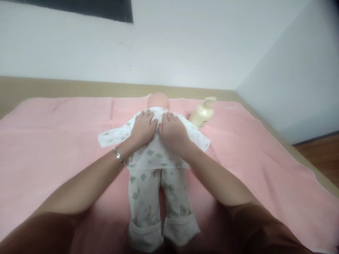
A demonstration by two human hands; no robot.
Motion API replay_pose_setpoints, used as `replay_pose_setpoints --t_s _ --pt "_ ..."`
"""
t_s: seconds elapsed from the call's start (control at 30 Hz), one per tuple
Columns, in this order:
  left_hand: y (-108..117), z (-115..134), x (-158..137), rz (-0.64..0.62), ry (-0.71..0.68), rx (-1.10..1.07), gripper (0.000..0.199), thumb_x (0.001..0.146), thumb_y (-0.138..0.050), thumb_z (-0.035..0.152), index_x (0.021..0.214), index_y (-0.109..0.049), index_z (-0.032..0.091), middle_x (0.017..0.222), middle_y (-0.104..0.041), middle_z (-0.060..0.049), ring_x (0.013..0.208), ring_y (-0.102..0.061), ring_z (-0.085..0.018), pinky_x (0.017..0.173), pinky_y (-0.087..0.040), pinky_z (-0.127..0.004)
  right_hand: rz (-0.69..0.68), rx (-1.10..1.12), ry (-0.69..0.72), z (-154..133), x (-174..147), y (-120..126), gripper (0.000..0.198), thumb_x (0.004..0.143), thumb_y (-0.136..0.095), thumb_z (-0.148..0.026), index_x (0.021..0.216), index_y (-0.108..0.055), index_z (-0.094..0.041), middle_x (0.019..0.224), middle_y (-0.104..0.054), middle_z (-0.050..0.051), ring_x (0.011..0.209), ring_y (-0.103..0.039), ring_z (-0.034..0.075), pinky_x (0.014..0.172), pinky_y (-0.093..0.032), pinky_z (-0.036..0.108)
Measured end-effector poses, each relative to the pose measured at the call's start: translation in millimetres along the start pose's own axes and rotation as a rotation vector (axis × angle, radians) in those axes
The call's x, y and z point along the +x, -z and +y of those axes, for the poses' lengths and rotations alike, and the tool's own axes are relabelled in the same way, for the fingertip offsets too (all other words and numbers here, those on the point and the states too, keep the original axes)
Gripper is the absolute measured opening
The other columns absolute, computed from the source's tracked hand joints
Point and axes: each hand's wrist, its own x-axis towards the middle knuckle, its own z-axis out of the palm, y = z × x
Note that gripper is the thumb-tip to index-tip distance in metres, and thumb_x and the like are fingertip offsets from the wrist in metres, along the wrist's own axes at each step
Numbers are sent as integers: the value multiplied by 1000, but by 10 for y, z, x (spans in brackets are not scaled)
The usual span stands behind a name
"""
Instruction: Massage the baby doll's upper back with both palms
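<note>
A baby doll (158, 100) lies with its head toward the wall, dressed in a white patterned top (150, 155) and matching trousers (145, 190) with turned-up cuffs. My left hand (143, 128) rests flat on the left side of the top, near the shoulder. On the other side, my right hand (173, 132) lies on the top too, fingers stretched toward the doll's head. Both thumbs point inward, close to each other. The sleeves spread out to either side. Whether the doll lies face down or face up, I cannot tell for sure.
A pink sheet (63, 148) lies under the doll on a tan surface (79, 84). Beside the right sleeve stands a cream pump bottle (202, 113). Behind rises a white wall (180, 46) with a dark panel (79, 8). Wooden floor (321, 151) shows at the right.
</note>
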Motion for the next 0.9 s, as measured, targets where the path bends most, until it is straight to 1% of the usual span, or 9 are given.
replay_pose_setpoints --t_s 0.13,0.23,0.37,0.5,0.57,0.7,0.8,0.87,0.9 --pt "-35 -66 47 19 8 -1 57 99 -27 33 138 -56 2 157 -48 -23 153 -39 -33 131 -27 -53 39 -92 101 -159 -172 -36 60 103 -28 -21 151 -41 11 156 -42 33 151 -40 42 126 -34 57" --pt "-78 -85 38 53 28 -31 60 99 -27 34 145 -50 3 160 -44 -21 153 -38 -33 132 -26 -54 13 -40 135 -144 -155 -41 59 103 -27 -20 152 -42 8 158 -41 31 154 -37 40 129 -31 56" --pt "-130 -112 34 84 3 -51 58 100 -29 35 150 -48 12 161 -45 -17 155 -35 -32 132 -22 -59 6 122 -12 47 44 -12 58 104 -33 -27 155 -42 0 161 -39 26 156 -34 36 130 -30 51" --pt "-131 -91 9 56 55 -34 62 100 -28 40 151 -49 12 163 -42 -16 156 -30 -37 131 -22 -60 -63 209 -107 231 208 -12 64 106 -33 -38 160 -34 -3 166 -29 25 160 -25 36 131 -26 52" --pt "-121 -69 -13 63 53 -36 60 100 -26 39 146 -53 11 159 -47 -15 154 -35 -35 132 -23 -58 -81 220 -102 270 236 -31 65 107 -33 -39 160 -32 -3 168 -27 25 160 -23 36 132 -23 51" --pt "-98 -32 -44 117 18 -76 52 99 -25 34 132 -59 13 149 -58 -14 144 -46 -32 130 -28 -57 -66 189 -90 248 226 -47 63 107 -33 -37 158 -35 0 166 -32 25 158 -28 36 133 -22 48" --pt "-93 -26 -44 148 22 -85 40 97 -29 32 113 -63 17 125 -68 -14 130 -55 -32 121 -39 -57 -78 143 -89 189 186 32 62 107 -32 -34 157 -34 2 164 -35 26 156 -32 36 131 -24 48" --pt "-109 -40 -34 175 27 -95 35 95 -32 30 108 -62 18 115 -69 -14 124 -57 -31 117 -44 -55 -94 132 -52 147 145 134 57 105 -33 -30 151 -43 3 159 -43 26 152 -39 36 129 -30 48" --pt "-121 -53 -28 188 28 -103 35 95 -33 30 111 -62 19 117 -68 -14 125 -57 -31 117 -43 -56 -97 141 -23 128 122 190 52 104 -35 -28 145 -50 1 155 -47 24 148 -43 35 126 -34 48"
